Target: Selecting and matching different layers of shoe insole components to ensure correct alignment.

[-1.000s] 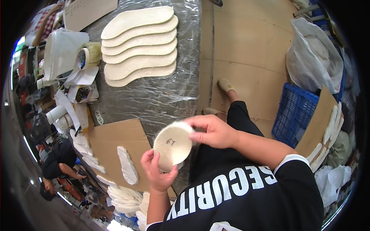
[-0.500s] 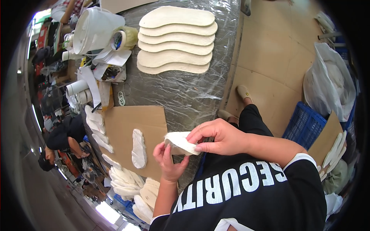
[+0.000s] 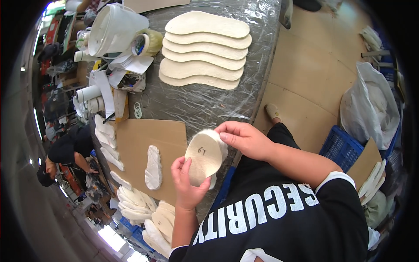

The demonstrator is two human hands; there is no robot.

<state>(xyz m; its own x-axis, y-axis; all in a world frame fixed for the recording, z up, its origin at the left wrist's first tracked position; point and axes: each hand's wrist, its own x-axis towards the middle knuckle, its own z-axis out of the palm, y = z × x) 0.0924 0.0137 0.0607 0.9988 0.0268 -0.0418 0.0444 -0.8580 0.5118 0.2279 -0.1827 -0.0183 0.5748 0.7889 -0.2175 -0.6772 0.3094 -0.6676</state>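
Both hands hold a fluffy cream insole [image 3: 204, 158], its flat beige underside with a handwritten mark facing up. My left hand [image 3: 188, 185] grips its lower left edge, with the thumb and fingers around it. At its upper right rim, my right hand [image 3: 243, 139] pinches the fleecy border between thumb and fingers. Just left of my left hand, a single white fleece insole [image 3: 153, 168] lies on a brown cardboard sheet [image 3: 131, 144]. Farther up the table, several cream insoles [image 3: 205, 48] overlap in a fanned row.
White insoles [image 3: 133, 203] lie piled at the lower left. A white bucket [image 3: 115, 32], tape rolls [image 3: 142, 43] and papers stand at the back left. To the right are a blue crate [image 3: 342, 146] and a plastic bag [image 3: 371, 102]. Another person [image 3: 72, 146] bends at far left.
The insole, earlier bent with its white fleece showing, is now turned so its marked underside faces up. My right hand has moved to its upper rim.
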